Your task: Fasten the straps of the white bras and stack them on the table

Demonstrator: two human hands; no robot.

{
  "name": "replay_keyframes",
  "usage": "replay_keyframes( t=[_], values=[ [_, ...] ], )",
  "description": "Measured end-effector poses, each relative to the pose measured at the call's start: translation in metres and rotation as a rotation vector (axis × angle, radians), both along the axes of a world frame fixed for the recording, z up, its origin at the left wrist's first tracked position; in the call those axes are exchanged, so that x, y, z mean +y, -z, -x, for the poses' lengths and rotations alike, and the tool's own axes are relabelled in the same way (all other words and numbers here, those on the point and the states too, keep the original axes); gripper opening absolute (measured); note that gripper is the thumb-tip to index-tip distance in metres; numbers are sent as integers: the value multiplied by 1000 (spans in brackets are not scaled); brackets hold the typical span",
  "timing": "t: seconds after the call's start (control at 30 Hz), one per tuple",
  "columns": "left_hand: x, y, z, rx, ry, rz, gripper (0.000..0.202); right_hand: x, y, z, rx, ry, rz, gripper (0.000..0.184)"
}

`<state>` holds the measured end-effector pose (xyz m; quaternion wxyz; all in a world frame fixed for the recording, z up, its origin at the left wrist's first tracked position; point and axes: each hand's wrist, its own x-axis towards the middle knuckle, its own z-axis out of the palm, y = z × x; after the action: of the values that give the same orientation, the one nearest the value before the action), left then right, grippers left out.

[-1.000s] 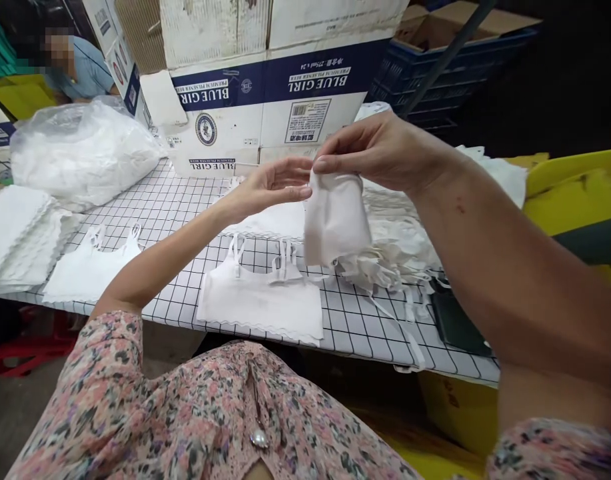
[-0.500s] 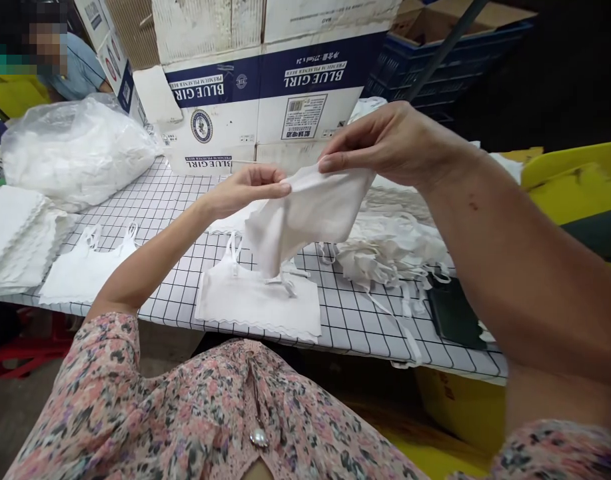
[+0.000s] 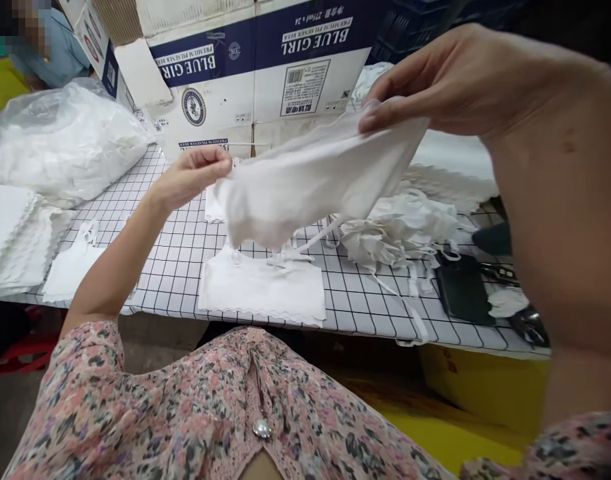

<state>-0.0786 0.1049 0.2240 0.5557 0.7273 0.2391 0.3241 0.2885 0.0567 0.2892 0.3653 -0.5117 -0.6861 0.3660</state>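
Note:
Stretched between my two hands is a white camisole top [image 3: 305,183], raised above the table and slightly blurred. My left hand [image 3: 192,175] pinches its left end. My right hand [image 3: 430,87] grips the upper edge near the right end, thumb in front, higher than the left. A thin strap hangs from the cloth. Below it, another white camisole top [image 3: 262,287] lies flat near the table's front edge, its straps partly covered by the raised one. A further white camisole top [image 3: 72,263] rests beside my left forearm, which hides part of it.
A grid-patterned cloth [image 3: 170,267] covers the table. White fabric stacks [image 3: 20,240] and a clear plastic bag [image 3: 70,147] lie left. A pile of strapped white pieces [image 3: 400,230] and a dark flat object [image 3: 462,290] lie right. A cardboard box [image 3: 235,87] stands behind; another person [image 3: 60,47] is far left.
My hands have moved apart, the left one leftward and the right one up and rightward, so the camisole top is spread wider. The view has shifted slightly.

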Motion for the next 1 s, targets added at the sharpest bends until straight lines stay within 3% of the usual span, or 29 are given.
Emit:
replay_keyframes(
  t=[0.13, 0.23, 0.3, 0.4, 0.5, 0.6, 0.8, 1.0],
  values=[
    [-1, -21, -1, -6, -124, -32, 35, -6, -4, 4, 66, -1, -34, 44],
    [-5, -34, -7, -45, -187, -74, 41, -11, -7, 15, 152, -40, -14, 40],
    [-7, -41, -5, -58, -167, -76, 53, -13, -9, 20, 199, -83, -9, 42],
    [-6, -49, 8, 96, -63, -40, 73, -15, -11, 23, 203, -119, -30, 49],
    [-3, -57, 23, 224, -19, -62, 69, -18, -13, 25, 169, -118, -55, 56],
    [0, -65, 32, 184, -51, -122, 63, -21, -15, 24, 221, -83, -54, 59],
    [9, -76, 42, 135, -167, -215, 62, 4, 1, -22, 135, -106, -91, 42],
    [39, -62, 47, 255, -117, -132, 66, 38, 26, -55, 97, -82, -55, 44]
  ],
)
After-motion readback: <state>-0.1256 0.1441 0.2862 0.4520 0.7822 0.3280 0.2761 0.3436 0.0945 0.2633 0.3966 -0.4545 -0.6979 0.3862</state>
